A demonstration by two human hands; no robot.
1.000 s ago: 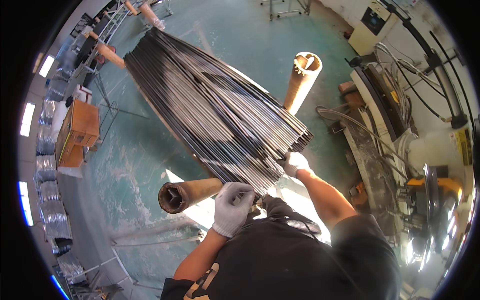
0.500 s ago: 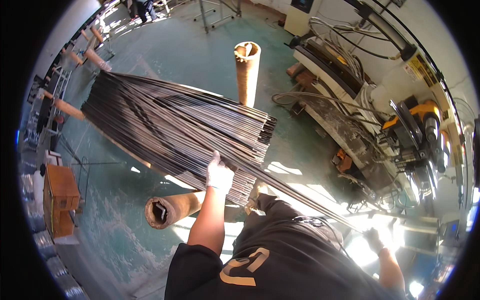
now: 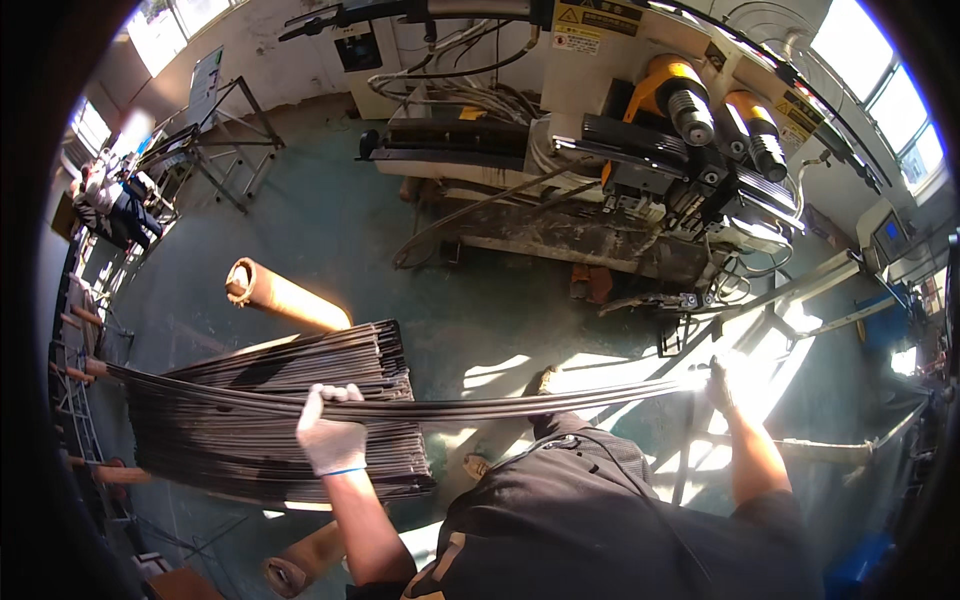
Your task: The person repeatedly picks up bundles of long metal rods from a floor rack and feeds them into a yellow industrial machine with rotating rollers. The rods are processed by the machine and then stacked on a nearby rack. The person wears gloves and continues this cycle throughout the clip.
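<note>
A few long, thin dark rods [image 3: 520, 407] stretch across the view, lifted over a flat stack of similar rods [image 3: 225, 450]. My left hand [image 3: 333, 435], in a white glove, is closed around them above the stack's right part. My right hand [image 3: 722, 385], also gloved, is closed at their right ends, where bright sunlight washes out detail. The left ends of the held rods reach back over the far left of the stack. Beneath the stack, thick brown tubes stick out, one at the far side [image 3: 290, 295] and one at the near side [image 3: 308, 558].
A machine with orange-and-black cylinders [image 3: 690, 105] and hanging cables stands beyond, on a stained metal base [image 3: 590, 240]. A metal frame stand [image 3: 235, 150] is at the back left. Another person [image 3: 120, 205] is far left. A control screen [image 3: 888, 235] stands at right.
My view has turned right. My right hand has come up, and the held rods now run nearly level. My left hand remains on them above the stack.
</note>
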